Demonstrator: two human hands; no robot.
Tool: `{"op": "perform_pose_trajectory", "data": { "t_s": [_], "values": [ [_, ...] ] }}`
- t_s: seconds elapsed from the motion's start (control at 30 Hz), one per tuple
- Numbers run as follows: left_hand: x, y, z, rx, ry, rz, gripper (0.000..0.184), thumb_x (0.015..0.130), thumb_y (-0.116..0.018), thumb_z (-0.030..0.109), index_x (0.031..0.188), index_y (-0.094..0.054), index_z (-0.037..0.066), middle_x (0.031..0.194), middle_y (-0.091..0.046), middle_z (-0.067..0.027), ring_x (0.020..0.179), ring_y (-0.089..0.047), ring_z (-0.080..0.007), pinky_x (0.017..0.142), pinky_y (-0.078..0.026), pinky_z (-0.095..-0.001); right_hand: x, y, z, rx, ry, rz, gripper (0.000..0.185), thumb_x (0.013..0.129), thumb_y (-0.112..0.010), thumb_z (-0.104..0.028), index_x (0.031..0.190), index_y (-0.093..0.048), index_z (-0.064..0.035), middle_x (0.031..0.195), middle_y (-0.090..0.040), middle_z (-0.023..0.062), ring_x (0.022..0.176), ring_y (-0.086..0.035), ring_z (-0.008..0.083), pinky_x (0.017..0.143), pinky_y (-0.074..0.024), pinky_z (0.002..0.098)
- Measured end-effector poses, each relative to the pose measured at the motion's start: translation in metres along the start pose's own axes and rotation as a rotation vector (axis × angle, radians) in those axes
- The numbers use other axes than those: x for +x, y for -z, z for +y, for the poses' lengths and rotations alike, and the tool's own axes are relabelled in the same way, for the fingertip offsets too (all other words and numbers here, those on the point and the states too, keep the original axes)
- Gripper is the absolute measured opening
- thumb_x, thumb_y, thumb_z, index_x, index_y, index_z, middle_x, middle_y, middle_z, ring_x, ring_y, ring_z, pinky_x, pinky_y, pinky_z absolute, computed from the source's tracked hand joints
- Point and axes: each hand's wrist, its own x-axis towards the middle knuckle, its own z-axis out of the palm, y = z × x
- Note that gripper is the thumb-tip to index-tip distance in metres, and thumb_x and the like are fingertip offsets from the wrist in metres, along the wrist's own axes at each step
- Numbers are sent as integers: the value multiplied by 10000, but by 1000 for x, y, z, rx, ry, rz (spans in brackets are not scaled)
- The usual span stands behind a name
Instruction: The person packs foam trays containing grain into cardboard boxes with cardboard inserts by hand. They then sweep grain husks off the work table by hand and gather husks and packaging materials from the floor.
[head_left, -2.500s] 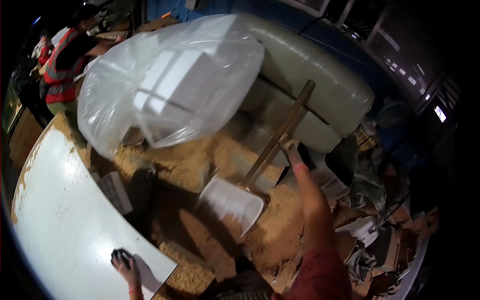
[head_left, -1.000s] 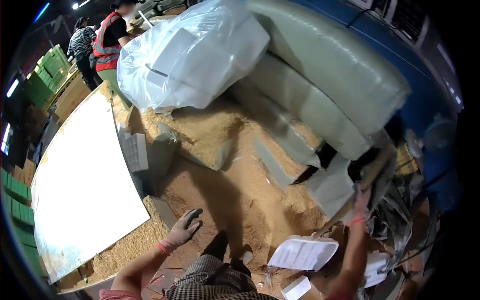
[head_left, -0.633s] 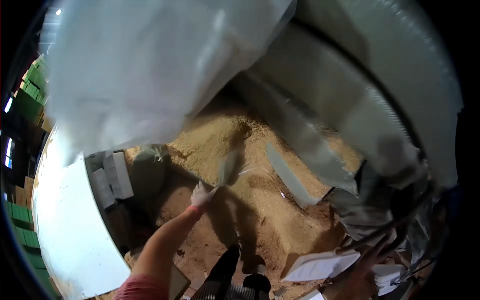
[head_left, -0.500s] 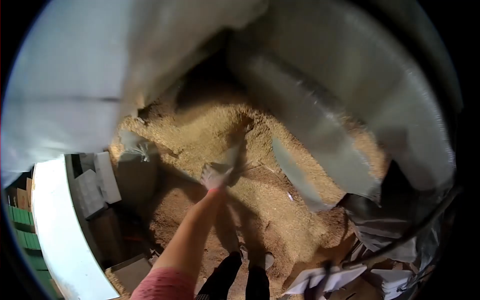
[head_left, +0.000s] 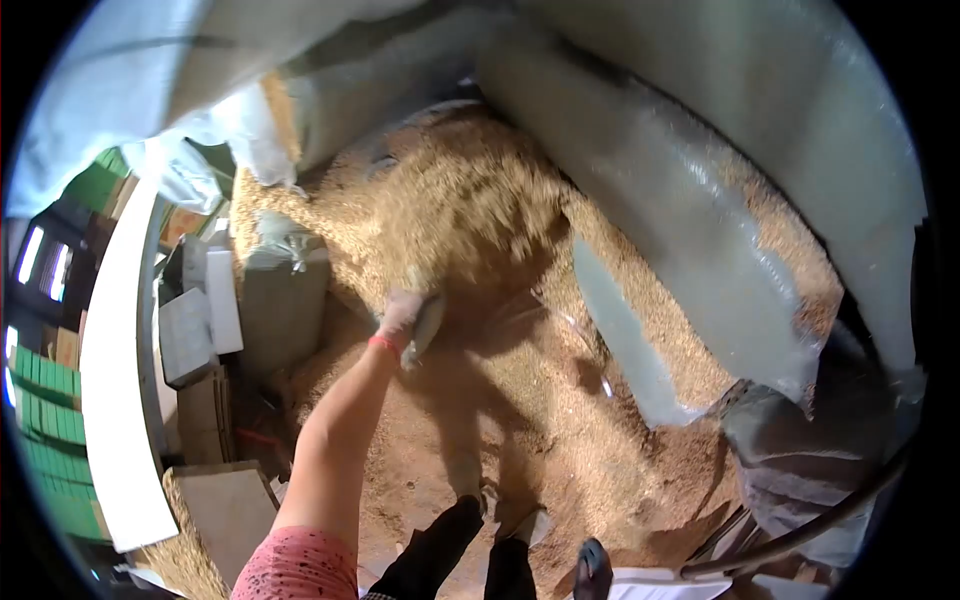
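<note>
My left hand [head_left: 403,316], in a pale glove with a dark palm, is closed on a small grey-green flap [head_left: 428,328] above the floor. Just beyond it, loose yellow-brown husks [head_left: 465,205] are blurred, as if in motion. A dark shape at the bottom edge looks like the gloved fingers of my right hand [head_left: 592,562]; the rest is out of frame and its grip is hidden. Those fingers are beside a white scoop [head_left: 665,584], partly cut off. The scoop's long handle [head_left: 800,548] stretches toward the right.
Large grey-green wrapped slabs [head_left: 660,210] with husk-covered edges rise at the top and right. Translucent plastic [head_left: 185,165] hangs at the upper left. A white curved panel [head_left: 115,380], foam pieces [head_left: 187,335] and a grey block [head_left: 283,305] stand left. Crumpled sheeting [head_left: 800,450] lies right.
My left hand has left the white panel, reached forward and closed on the flap. My right hand has let go of the scoop's handle. The husks have been stirred up and the view has tilted down.
</note>
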Motion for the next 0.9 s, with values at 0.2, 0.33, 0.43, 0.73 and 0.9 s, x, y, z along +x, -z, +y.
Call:
{"op": "perform_pose_trajectory", "data": {
  "t_s": [0.2, 0.33, 0.43, 0.73, 0.9],
  "values": [
    [-69, 5, 23, 613, -52, 95, 227, 758, -678, 242, 898, -632, 70, 794, -634, -171, 693, -598, -283, 658, -494, -384, 158, -105, -132, 187, 150, -399, 396, 959, -442, -82, 1340, -412, 24, 1298, -506, 122, 1182, -487, 183, 1027, -363, 283],
    [-46, 5, -26, 876, -366, 65, 295, 766, -632, 313, 910, -642, 56, 797, -626, -212, 784, -612, -354, 689, -503, -421, 251, -203, -234, 732, 59, -600, 539, 964, -456, -176, 1422, -248, 19, 1453, -331, 129, 1343, -320, 251, 1114, -255, 339],
    [-59, 2, -6, 702, -2, 84, 475, 786, -586, 418, 969, -645, -16, 905, -640, -272, 928, -626, -398, 767, -510, -435, 328, -262, -281, 347, 199, -462, 572, 900, -557, -301, 1321, -398, 51, 1328, -463, 104, 1209, -426, 187, 1037, -314, 295],
    [-31, 28, -25, 669, -25, -94, 573, 722, -676, 465, 1001, -657, -35, 1052, -633, -236, 1025, -599, -359, 878, -473, -392, 427, -359, -238, 673, 107, -309, 408, 879, -581, -322, 1189, -603, -58, 1196, -597, 47, 1074, -551, 174, 933, -427, 314],
    [-62, 26, -33, 415, -7, -78, 503, 717, -706, 391, 985, -652, -31, 1008, -642, -242, 964, -619, -362, 815, -482, -409, 374, -328, -253, 738, 45, -470, 464, 850, -639, -290, 1237, -559, -45, 1249, -547, 55, 1091, -519, 193, 939, -407, 295]
  ]
}}
